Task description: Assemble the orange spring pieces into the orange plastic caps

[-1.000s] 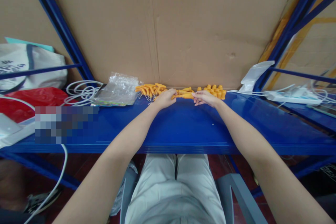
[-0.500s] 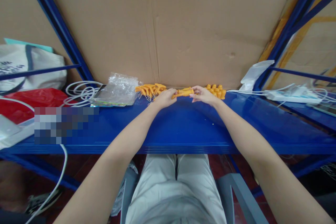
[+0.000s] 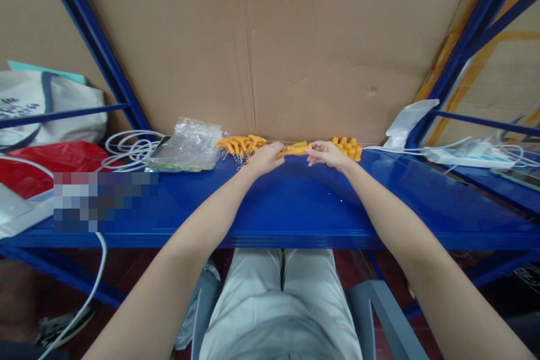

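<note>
My left hand (image 3: 269, 160) is closed around the left part of a yellow plastic piece (image 3: 295, 149), just above the blue shelf. At its right end, the thumb and fingers of my right hand (image 3: 324, 153) pinch the same piece. Its ends are partly covered by my fingers, so I cannot tell whether it is one part or several joined. Beyond my left hand lies a pile of yellow T-shaped pieces (image 3: 239, 144) with small metal chains (image 3: 236, 158). Behind my right hand stands a cluster of short yellow pieces (image 3: 349, 148), partly hidden by that hand.
Cardboard (image 3: 312, 50) backs the blue shelf (image 3: 295, 208). On the left lie clear plastic bags (image 3: 189, 143), coiled white cable (image 3: 130, 149) and a red bag (image 3: 59, 158). A white power strip (image 3: 468, 154) lies at the right, near a blue upright (image 3: 447, 76).
My right fingers have shifted slightly at the end of the yellow piece. My left hand stays almost in place, and both piles look the same.
</note>
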Motion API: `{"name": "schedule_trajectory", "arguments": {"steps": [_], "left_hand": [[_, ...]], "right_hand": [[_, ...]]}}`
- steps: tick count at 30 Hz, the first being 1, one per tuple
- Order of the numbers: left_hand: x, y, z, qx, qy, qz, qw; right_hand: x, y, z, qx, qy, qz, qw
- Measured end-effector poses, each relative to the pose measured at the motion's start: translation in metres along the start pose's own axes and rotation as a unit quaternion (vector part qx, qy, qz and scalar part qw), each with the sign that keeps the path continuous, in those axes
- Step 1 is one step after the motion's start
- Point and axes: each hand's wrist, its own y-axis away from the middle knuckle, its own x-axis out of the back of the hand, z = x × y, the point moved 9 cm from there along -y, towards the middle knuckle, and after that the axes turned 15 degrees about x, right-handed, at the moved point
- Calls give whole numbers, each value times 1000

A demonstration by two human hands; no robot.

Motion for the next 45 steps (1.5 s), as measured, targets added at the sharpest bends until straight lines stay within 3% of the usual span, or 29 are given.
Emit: {"name": "schedule_trajectory", "arguments": {"steps": [3, 8, 11, 14, 18, 25, 30, 34, 38, 45], "left_hand": [[1, 0, 1, 2, -29, -4, 1000], [-5, 0, 0, 15, -80, -39, 996], [-5, -1, 1, 8, -82, -37, 996], [-3, 0, 4, 1, -78, -29, 997], [3, 1, 7, -6, -71, -5, 997], [7, 5, 17, -57, -91, 35, 994], [6, 4, 18, -27, -91, 16, 995], [4, 4, 17, 3, -77, -13, 997], [5, 5, 19, -3, -72, -11, 997], [14, 11, 37, -63, -83, 46, 994]], "right_hand": [[2, -6, -7, 80, 146, -12, 986], [-11, -6, -29, 188, 419, -44, 887], [-23, -4, -39, 216, 490, -65, 842], [-30, -2, -46, 231, 520, -87, 818], [-32, -1, -50, 236, 518, -98, 817], [-24, -2, -44, 190, 472, -108, 854], [-34, 1, -54, 154, 522, -116, 831], [-44, 2, -59, 83, 569, -132, 807], [-46, 2, -57, 28, 579, -140, 803], [-36, 2, -50, 30, 563, -145, 813]]}}
